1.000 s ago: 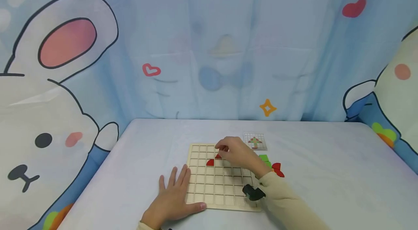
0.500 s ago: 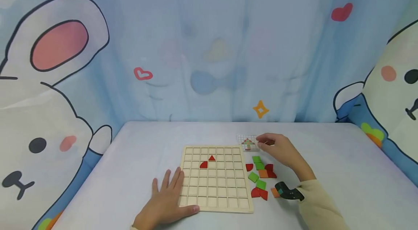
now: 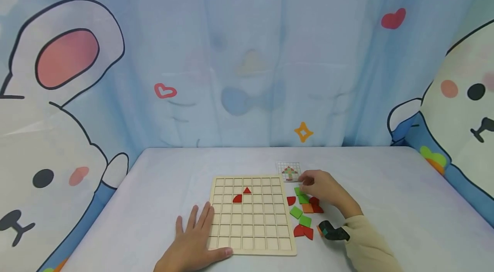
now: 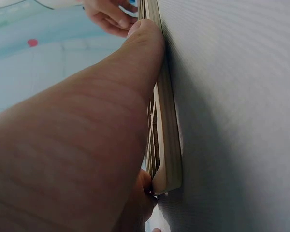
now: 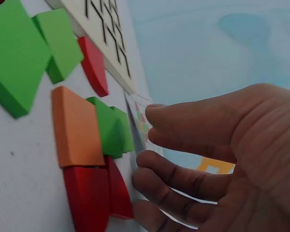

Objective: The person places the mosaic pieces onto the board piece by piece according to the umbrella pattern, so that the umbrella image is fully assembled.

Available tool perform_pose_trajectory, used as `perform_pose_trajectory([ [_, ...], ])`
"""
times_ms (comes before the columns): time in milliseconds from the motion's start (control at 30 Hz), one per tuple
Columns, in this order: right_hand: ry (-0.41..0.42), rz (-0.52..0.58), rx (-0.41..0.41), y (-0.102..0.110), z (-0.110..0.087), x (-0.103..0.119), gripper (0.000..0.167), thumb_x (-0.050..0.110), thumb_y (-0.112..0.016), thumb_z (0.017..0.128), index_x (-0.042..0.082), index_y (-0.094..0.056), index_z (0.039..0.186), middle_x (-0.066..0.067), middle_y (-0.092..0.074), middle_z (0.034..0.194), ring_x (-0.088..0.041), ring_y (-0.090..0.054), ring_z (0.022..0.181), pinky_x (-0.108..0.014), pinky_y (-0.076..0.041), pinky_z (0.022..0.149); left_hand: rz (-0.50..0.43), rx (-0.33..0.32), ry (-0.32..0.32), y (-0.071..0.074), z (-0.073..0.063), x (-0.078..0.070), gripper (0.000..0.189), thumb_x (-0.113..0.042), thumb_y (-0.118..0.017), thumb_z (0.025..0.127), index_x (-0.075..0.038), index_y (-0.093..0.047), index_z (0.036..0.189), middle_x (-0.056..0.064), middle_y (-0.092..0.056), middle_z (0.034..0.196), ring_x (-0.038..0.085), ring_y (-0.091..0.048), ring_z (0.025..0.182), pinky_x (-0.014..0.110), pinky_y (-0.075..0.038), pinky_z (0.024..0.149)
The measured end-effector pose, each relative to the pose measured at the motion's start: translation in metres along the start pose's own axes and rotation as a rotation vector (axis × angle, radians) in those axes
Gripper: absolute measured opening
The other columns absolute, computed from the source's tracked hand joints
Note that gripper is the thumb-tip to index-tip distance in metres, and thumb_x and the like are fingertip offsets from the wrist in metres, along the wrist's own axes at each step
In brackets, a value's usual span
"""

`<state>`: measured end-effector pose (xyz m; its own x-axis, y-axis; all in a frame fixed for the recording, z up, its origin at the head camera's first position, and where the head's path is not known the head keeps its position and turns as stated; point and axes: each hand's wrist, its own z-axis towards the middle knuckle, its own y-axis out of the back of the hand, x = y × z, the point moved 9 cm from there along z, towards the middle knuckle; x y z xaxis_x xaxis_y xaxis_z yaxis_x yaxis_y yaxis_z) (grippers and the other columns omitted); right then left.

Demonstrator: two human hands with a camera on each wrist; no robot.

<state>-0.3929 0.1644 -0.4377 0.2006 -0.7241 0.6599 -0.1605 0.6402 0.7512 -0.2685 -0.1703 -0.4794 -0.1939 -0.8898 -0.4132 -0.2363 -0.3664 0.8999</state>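
Observation:
A pale wooden grid board (image 3: 252, 242) lies on the table. Its upper part carries a red triangle (image 3: 247, 191) and a red quarter-round piece (image 3: 237, 198). My left hand (image 3: 189, 240) rests at the lower left corner, straight fingers along the left side and thumb over the front edge. My right hand (image 3: 324, 188) hovers right of the board, close over two green square pieces (image 3: 303, 199). In the right wrist view the thumb and bent fingers (image 5: 154, 183) stand apart with nothing between them, beside an orange piece (image 5: 77, 130) and red pieces (image 5: 87, 198).
A small pattern card (image 3: 288, 171) lies behind the board's right corner. Further loose pieces lie along the right side, among them a green square (image 3: 296, 212) and red quarter-rounds (image 3: 299, 231). A black wrist camera (image 3: 333, 232) sits on the right wrist. A printed curtain (image 3: 247, 57) hangs behind.
My right hand has left the board, where the red triangle now shows uncovered, and moved right, then down toward the loose green pieces. The left hand stays at the board's corner; the head view shifted slightly.

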Motion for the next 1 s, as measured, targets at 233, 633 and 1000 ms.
perform_pose_trajectory([
  [233, 0.013, -0.055, 0.051, -0.012, 0.001, 0.002, 0.015, 0.005, -0.08, 0.091, 0.001, -0.07, 0.103, -0.006, -0.061, 0.093, -0.025, -0.055, 0.088, -0.043, -0.052, 0.079, 0.005, -0.012, -0.011, 0.0, 0.0, -0.002, 0.125, -0.083, -0.066, 0.087, 0.002, -0.024, 0.168, 0.017, -0.015, 0.177, 0.05, -0.006, 0.161, 0.082, 0.001, 0.115],
  [633, 0.016, -0.038, 0.059, -0.017, 0.004, 0.003, 0.018, 0.005, -0.08, 0.091, 0.001, -0.066, 0.103, -0.006, -0.06, 0.093, -0.024, -0.054, 0.088, -0.042, -0.051, 0.079, 0.016, -0.025, -0.016, 0.003, -0.003, -0.003, 0.124, -0.08, -0.069, 0.087, 0.003, -0.024, 0.168, 0.018, -0.015, 0.177, 0.05, -0.006, 0.161, 0.082, 0.001, 0.115],
  [1000, 0.036, 0.038, 0.009, -0.008, 0.002, 0.003, 0.012, 0.001, -0.073, 0.093, 0.002, -0.063, 0.1, -0.006, -0.062, 0.092, -0.024, -0.057, 0.086, -0.04, -0.052, 0.077, 0.024, -0.025, -0.019, 0.005, -0.003, -0.004, 0.123, -0.079, -0.069, 0.088, 0.003, -0.023, 0.168, 0.018, -0.014, 0.178, 0.05, -0.005, 0.161, 0.082, 0.002, 0.115],
])
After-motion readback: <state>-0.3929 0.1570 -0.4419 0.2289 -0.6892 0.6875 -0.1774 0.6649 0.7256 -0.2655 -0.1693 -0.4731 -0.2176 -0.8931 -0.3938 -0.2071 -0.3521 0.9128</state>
